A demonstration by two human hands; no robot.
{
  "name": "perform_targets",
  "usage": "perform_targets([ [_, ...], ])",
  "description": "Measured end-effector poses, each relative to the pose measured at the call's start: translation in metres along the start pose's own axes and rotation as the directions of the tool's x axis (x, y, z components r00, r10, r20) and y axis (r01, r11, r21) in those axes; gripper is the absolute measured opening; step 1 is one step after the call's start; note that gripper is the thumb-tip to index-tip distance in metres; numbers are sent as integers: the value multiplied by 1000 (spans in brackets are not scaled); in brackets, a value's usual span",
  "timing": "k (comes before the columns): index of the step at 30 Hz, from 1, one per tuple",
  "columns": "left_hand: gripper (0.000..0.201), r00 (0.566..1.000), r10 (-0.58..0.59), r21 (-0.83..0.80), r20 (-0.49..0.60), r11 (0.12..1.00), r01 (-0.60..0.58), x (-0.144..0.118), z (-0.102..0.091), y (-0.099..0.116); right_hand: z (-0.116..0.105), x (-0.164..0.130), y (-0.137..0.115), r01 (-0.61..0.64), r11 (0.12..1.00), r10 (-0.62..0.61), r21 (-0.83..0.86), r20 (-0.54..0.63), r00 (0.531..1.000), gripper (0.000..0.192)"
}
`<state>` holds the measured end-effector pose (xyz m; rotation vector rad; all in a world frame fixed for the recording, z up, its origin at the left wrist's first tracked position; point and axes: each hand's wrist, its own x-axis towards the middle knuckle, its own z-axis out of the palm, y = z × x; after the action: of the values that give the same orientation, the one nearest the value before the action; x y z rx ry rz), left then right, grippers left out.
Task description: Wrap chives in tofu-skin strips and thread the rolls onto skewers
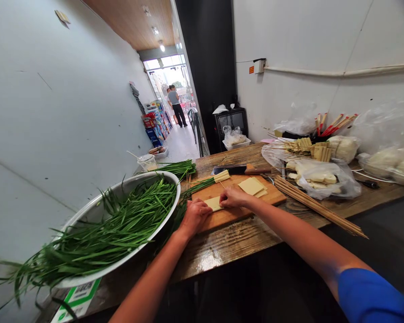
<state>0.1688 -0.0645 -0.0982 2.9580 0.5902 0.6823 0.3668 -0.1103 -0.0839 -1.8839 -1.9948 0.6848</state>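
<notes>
A pale yellow bean curd sheet (214, 204) lies on the wooden cutting board (272, 194) between my hands. My left hand (198, 214) pinches its left end with bent fingers. At the right end, the fingers of my right hand (234, 198) are closed on the same sheet. Square bean curd sheets (252, 185) are stacked on the board to the right. Behind my hands lie several finished rolls (221, 176) with green chives (204, 183) sticking out leftward. Any filling under my fingers is hidden.
A big metal basin (177, 193) heaped with long chives (134, 224) stands at left. Behind the board lies a knife (234, 170). Bamboo skewers (319, 206), skewered rolls (303, 144) and plastic-bagged food (318, 177) sit at right. Two people (175, 103) stand near the far doorway.
</notes>
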Motion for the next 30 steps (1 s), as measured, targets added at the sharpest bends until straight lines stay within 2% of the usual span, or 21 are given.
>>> perform_targets([
  [3, 20, 1000, -9, -11, 10, 1000, 9, -1, 0, 0, 2, -6, -1, 127, 990, -132, -60, -99, 986, 18],
  [6, 18, 1000, -6, -19, 0, 1000, 6, -1, 1, -2, 5, -19, -7, 300, 914, -362, -275, -215, 907, 18],
  [8, 20, 1000, 2, -23, -1, 1000, -2, -2, 3, -3, 10, -26, -10, 350, 815, -479, -461, -195, 856, 21],
  [10, 22, 1000, -1, -25, -2, 1000, 1, -2, 4, -4, 17, -30, -9, 357, 728, -536, -586, -161, 828, 23],
  [13, 21, 1000, -19, -34, 1, 999, 19, -3, 4, -4, 29, -28, -2, 342, 689, -556, -639, -164, 815, 23],
  [18, 21, 999, -38, -26, -5, 999, 37, -6, 5, -2, 38, -24, 5, 290, 755, -510, -588, -251, 823, 27],
  [23, 21, 998, -45, 16, -46, 999, 46, -10, 8, -3, 42, -25, 5, 326, 787, -525, -525, -290, 801, 31],
  [25, 20, 998, -37, 39, -50, 998, 39, -11, 9, -5, 44, -24, 8, 339, 828, -506, -446, -334, 796, 29],
  [27, 20, 999, -32, 54, -42, 998, 35, -12, 7, -5, 46, -21, 12, 333, 889, -440, -315, -382, 813, 23],
  [30, 23, 999, -39, 53, -4, 998, 39, -11, 3, -6, 44, -15, 17, 283, 957, -287, -68, -379, 880, 11],
])
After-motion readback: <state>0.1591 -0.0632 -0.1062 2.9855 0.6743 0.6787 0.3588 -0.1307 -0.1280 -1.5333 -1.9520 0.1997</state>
